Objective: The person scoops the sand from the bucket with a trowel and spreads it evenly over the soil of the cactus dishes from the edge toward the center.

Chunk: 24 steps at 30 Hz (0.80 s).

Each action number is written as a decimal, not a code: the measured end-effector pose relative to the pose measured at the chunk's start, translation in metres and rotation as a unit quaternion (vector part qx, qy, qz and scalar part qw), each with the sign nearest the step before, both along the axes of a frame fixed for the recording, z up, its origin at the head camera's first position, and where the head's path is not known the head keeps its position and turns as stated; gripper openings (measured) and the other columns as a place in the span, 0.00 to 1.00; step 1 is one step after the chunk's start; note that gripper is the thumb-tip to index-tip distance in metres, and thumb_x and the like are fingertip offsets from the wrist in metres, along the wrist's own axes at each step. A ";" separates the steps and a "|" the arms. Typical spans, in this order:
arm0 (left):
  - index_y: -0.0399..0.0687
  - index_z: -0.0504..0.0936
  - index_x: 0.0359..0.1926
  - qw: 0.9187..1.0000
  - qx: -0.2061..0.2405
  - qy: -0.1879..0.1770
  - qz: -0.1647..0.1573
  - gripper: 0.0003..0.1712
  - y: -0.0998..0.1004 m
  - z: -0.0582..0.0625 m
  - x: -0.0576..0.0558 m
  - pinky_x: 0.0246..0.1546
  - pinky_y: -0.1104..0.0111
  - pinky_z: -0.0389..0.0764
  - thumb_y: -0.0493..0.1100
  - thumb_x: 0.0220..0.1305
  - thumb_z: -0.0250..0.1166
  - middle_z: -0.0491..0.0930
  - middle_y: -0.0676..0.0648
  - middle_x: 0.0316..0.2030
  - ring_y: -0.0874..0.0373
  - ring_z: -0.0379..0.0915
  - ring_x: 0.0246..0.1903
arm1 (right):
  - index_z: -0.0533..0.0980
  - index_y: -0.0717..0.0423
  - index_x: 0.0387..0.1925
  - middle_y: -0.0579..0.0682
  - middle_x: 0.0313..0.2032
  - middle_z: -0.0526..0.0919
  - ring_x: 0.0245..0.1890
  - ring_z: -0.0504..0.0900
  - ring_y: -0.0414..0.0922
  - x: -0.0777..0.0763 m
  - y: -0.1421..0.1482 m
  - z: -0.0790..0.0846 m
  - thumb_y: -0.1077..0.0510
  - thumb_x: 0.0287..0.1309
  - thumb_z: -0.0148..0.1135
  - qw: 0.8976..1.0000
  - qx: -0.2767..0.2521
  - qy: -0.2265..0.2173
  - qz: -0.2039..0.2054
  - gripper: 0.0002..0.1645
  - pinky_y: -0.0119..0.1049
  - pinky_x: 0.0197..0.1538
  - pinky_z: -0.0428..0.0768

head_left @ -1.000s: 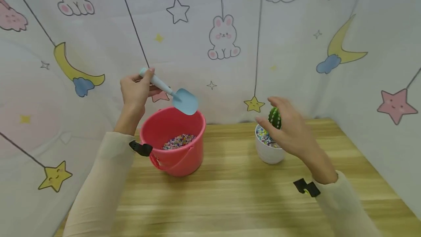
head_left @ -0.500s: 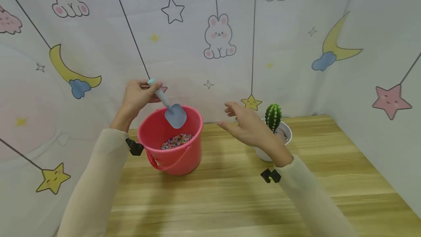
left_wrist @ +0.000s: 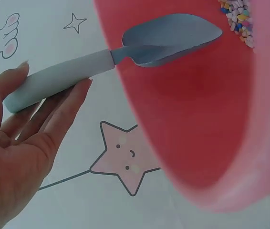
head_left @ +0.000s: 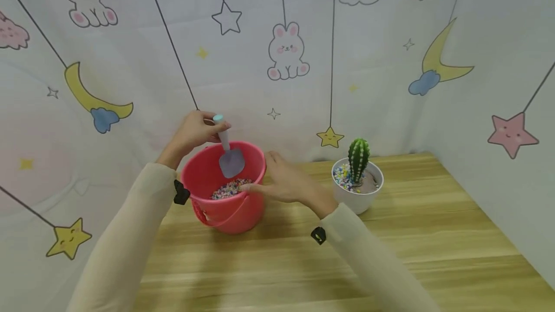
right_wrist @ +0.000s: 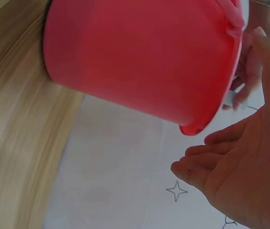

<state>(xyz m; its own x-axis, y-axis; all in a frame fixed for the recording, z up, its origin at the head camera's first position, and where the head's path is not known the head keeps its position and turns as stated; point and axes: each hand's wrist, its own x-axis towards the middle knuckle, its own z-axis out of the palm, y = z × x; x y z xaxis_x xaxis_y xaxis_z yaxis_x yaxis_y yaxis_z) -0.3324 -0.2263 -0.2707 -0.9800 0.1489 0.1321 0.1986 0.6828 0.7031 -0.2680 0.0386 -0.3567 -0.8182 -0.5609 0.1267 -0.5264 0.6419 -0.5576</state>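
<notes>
My left hand (head_left: pixel 195 131) pinches the pale handle of a small blue-grey trowel (head_left: pixel 231 162) between thumb and fingers. The trowel's blade points down inside the mouth of a red bucket (head_left: pixel 234 215), above small multicoloured pebbles (head_left: pixel 230 188). In the left wrist view, the trowel (left_wrist: pixel 168 40) carries nothing on its blade, and the bucket's wall (left_wrist: pixel 197 124) curves below it. My right hand (head_left: pixel 288 179) is at the bucket's right rim with thumb and fingers spread. The right wrist view shows that hand (right_wrist: pixel 249 162) beside the rim, its fingers extended and holding nothing.
A green cactus (head_left: pixel 359 162) stands in a white pot (head_left: pixel 357 201) to the right, coloured pebbles covering the left part of its surface. Bucket and pot rest on a wooden table (head_left: pixel 390 254). A printed cloth backdrop (head_left: pixel 243 71) rises behind.
My left hand has moved down and right, bringing the trowel into the bucket's mouth. My right hand has travelled left from the cactus pot to the bucket's rim.
</notes>
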 end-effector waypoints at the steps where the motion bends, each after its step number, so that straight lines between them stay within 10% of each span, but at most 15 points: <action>1: 0.37 0.84 0.58 1.000 -0.008 -0.003 -0.009 0.25 0.002 0.001 0.000 0.53 0.54 0.91 0.53 0.73 0.69 0.86 0.33 0.55 0.47 0.92 0.45 | 0.53 0.48 0.82 0.51 0.74 0.65 0.70 0.73 0.50 0.000 -0.003 -0.002 0.18 0.57 0.63 1.000 -0.002 -0.007 -0.003 0.65 0.53 0.68 0.84; 14: 0.37 0.83 0.61 0.989 -0.051 -0.087 -0.110 0.22 0.008 0.000 -0.013 0.61 0.50 0.88 0.45 0.73 0.69 0.85 0.33 0.56 0.40 0.87 0.53 | 0.37 0.51 0.85 0.53 0.81 0.52 0.77 0.67 0.54 -0.005 -0.023 -0.015 0.11 0.50 0.59 0.998 0.007 -0.049 -0.030 0.80 0.55 0.68 0.84; 24: 0.40 0.85 0.59 0.989 -0.066 -0.099 -0.087 0.20 0.008 -0.014 -0.019 0.59 0.53 0.89 0.47 0.72 0.70 0.85 0.35 0.54 0.44 0.89 0.49 | 0.37 0.51 0.84 0.53 0.79 0.56 0.75 0.69 0.53 -0.002 -0.022 -0.015 0.13 0.52 0.59 0.998 0.001 -0.052 -0.028 0.78 0.53 0.68 0.84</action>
<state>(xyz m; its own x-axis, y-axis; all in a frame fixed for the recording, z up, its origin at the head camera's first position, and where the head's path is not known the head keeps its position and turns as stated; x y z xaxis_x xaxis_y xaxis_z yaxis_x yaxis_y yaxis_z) -0.3517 -0.2185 -0.2843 -0.9427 0.3207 -0.0922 0.1879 0.7385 0.6475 -0.2699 0.0170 -0.3719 -0.8573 -0.5134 0.0387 -0.4285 0.6697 -0.6065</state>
